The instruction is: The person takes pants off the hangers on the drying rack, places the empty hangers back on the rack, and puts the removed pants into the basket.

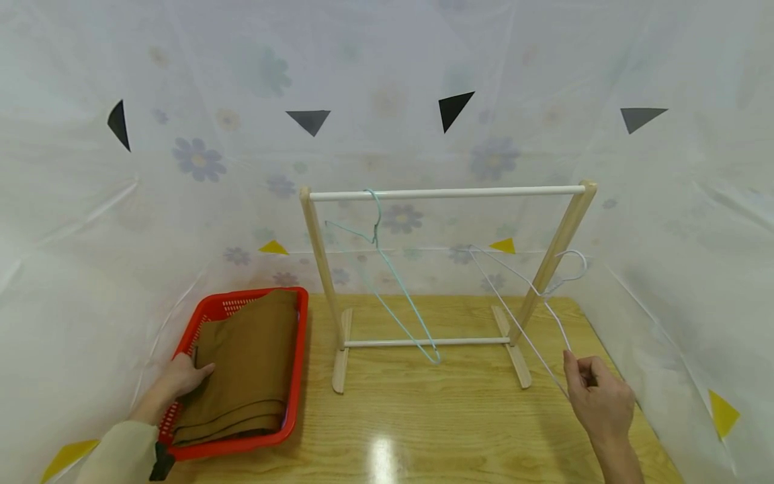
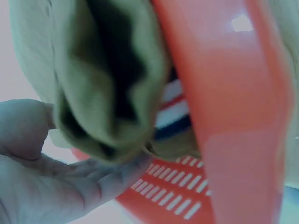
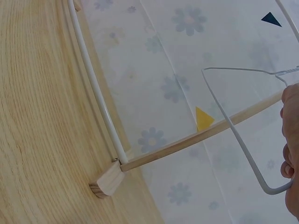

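A folded brown garment lies in the red plastic basket at the left. My left hand grips the garment's left edge, thumb on top. In the left wrist view the fingers reach beneath the thick folds of the brown garment. On the right, my right hand pinches one end of a pale wire hanger and holds it up, hook to the upper right. The right wrist view shows the hanger beside the fingers at the right edge.
A rack with a white top rail and wooden posts stands on the wood-grain table. A mint-green hanger hangs near the rail's left end. Striped fabric shows under the garment. Flower-printed sheeting encloses the back and sides.
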Demonstrator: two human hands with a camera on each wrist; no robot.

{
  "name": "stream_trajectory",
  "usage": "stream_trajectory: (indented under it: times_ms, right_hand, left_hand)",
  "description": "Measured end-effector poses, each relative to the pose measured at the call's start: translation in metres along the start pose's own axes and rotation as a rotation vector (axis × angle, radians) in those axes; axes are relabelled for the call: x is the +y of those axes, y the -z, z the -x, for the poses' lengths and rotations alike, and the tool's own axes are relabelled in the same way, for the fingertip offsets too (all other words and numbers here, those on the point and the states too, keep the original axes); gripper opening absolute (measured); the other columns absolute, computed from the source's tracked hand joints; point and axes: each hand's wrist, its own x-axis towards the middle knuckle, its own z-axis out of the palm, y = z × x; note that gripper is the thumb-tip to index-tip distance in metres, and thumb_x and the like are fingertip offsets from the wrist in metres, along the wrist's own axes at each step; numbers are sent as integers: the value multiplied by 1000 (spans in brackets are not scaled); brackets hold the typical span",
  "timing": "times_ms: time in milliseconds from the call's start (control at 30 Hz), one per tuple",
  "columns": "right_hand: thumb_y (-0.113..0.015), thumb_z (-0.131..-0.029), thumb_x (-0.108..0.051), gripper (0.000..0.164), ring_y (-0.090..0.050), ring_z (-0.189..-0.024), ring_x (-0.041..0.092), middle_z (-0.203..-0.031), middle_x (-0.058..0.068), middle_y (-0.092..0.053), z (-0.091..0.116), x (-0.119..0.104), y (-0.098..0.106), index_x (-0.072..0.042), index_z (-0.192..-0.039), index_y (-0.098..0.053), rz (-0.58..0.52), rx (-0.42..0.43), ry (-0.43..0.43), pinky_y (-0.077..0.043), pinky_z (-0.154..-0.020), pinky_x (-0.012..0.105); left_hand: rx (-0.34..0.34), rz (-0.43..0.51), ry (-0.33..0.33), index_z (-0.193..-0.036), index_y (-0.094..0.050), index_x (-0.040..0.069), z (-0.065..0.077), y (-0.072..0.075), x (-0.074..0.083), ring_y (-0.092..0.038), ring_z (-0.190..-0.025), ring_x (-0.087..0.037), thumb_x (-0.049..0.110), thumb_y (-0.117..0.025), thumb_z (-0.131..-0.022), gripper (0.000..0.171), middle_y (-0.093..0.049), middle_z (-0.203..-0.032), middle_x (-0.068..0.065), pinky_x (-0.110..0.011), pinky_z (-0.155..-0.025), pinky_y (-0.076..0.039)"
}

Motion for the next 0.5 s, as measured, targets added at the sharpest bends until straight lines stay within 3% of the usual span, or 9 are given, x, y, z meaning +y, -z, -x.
stream_trajectory:
  times_ms: [133,267,367,500]
  right_hand:
    - [-62,-102,-45,61,-32,-49,-20,-45,6,-53,-1,-1,0,2,-63,-64,1,10,10,-29,-38,12]
    - [-61,-102,-49,64,-31,-50,-21,-45,4,-52,0,-1,-1,2,-63,-63,-2,26,9,-28,-37,12]
    - [-60,-102,-51,66,-31,-51,-22,-45,4,-52,0,0,-2,2,-63,-63,-1,29,9,-28,-37,12]
    - [-60,-102,-51,66,-31,-51,-22,-45,4,-52,1,1,-2,2,-63,-63,-3,30,8,-28,-37,12]
  left_hand:
    - [89,-13,-46,-107,-47,-28,-2,2,6,-63,-84,-43,22,-62,-100,52,-60,-97,-42,-54,-77,-57]
    - [150,-32,-73,-121,-43,-31,-3,6,15,-60,-107,-62,26,-58,-103,62,-54,-121,-53,-65,-93,-54]
    - [149,-47,-77,-132,-39,-30,-2,10,24,-53,-122,-66,34,-56,-106,71,-48,-136,-53,-68,-103,-49]
    - [110,-64,-95,-147,-31,-24,1,18,40,-49,-130,-65,48,-52,-107,85,-39,-149,-50,-70,-106,-46]
